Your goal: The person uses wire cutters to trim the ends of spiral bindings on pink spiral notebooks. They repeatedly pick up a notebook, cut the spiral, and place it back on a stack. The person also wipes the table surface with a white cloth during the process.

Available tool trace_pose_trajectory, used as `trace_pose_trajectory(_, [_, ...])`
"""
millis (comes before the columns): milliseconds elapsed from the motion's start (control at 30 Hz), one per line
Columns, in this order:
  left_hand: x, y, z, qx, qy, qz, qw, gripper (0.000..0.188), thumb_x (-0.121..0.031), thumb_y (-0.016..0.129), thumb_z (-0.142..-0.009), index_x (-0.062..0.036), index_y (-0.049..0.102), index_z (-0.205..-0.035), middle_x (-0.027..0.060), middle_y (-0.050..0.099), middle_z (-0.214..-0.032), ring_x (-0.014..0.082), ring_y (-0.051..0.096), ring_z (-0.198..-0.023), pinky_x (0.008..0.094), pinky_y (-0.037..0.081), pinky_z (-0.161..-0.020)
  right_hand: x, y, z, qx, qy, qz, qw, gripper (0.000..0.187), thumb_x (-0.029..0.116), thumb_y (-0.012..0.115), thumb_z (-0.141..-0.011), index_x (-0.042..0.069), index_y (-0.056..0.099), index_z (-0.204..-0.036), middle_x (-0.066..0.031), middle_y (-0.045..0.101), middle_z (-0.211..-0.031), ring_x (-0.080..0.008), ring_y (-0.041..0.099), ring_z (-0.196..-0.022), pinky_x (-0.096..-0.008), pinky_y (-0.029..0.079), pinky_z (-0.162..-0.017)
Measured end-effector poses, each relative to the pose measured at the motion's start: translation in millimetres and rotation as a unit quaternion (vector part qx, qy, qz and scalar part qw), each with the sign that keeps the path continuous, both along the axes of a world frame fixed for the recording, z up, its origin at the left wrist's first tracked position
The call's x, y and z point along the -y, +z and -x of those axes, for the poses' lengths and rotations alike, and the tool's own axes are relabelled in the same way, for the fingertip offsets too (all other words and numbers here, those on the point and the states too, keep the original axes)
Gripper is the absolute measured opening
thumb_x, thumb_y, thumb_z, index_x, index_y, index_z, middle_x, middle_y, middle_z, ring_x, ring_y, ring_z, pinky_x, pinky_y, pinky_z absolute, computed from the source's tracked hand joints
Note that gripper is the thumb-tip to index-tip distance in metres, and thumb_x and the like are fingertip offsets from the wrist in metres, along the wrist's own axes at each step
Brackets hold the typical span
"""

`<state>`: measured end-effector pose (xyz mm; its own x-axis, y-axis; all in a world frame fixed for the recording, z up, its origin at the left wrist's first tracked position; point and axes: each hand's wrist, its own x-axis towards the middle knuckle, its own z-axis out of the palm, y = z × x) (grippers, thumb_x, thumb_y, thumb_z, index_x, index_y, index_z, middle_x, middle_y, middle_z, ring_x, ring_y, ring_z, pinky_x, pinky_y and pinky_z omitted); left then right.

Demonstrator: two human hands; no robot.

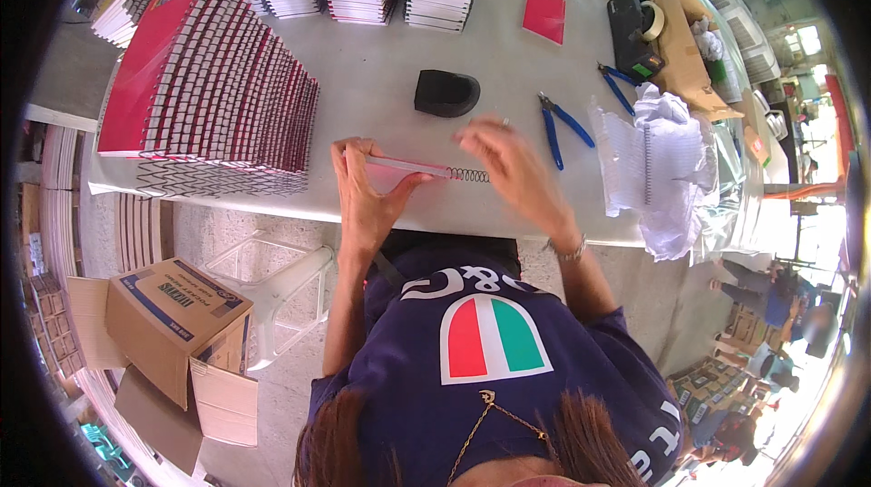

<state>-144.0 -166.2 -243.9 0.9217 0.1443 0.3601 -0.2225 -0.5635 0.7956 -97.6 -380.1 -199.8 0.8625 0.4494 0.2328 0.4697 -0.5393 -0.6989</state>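
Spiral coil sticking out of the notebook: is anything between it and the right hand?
Nothing visible stands between the right hand and the spiral coil; the left hand holds the notebook to the coil's left.

A thin notebook (405, 164) with a pinkish-red cover and pale page edges is held by the left hand (363, 192), its far left end being clasped by the fingers while its near side is met by the thumb. It is seen almost edge-on, raised at the front of the table and slanted slightly downward to the right of the grip. Beyond its right end, on the side away from that grip, a dark wire coil (469, 175) is left protruding, its loops exposed.
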Motion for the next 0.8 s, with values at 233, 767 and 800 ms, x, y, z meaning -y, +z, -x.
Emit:
trace_pose_trajectory(233, [-18, -9, -25, 0.034, -0.087, 0.008, 0.996, 0.08, -0.023, 0.096, -0.06, -0.0021, 0.045, -0.118, 0.0126, 0.045, -0.112, 0.0309, 0.047, -0.107, 0.0427, 0.044, -0.092, -10, -34, -63, 0.057, 0.036, 0.005, 0.998, 0.015, 0.007, 0.06, -0.096, -0.003, 0.063, -0.107, -0.0169, 0.064, -0.104, -0.037, 0.064, -0.093, -0.041, 0.049, -0.08])
trace_pose_trajectory(767, [-9, -32, -27, 0.004, -0.076, 0.102, 0.992, 0.127, -0.031, 0.1, -0.051, -0.0047, 0.02, -0.145, 0.0109, 0.04, -0.11, 0.0244, 0.047, -0.096, 0.0394, 0.046, -0.091, 54, -14, -46, -0.373, 0.266, -0.247, 0.854, 0.048, 0.051, 0.075, -0.087, 0.004, 0.066, -0.094, 0.0039, 0.054, -0.09, -0.0053, 0.048, -0.081, -0.0212, 0.038, -0.065])
trace_pose_trajectory(800, [-9, -30, -26, 0.006, -0.072, 0.1, 0.992, 0.126, -0.029, 0.1, -0.051, -0.0048, 0.02, -0.145, 0.01, 0.04, -0.108, 0.0238, 0.047, -0.095, 0.0388, 0.046, -0.091, 47, -11, -40, -0.366, 0.238, -0.266, 0.86, 0.049, 0.05, 0.075, -0.087, 0.003, 0.066, -0.095, 0.0039, 0.054, -0.09, -0.0053, 0.048, -0.081, -0.0211, 0.038, -0.065])
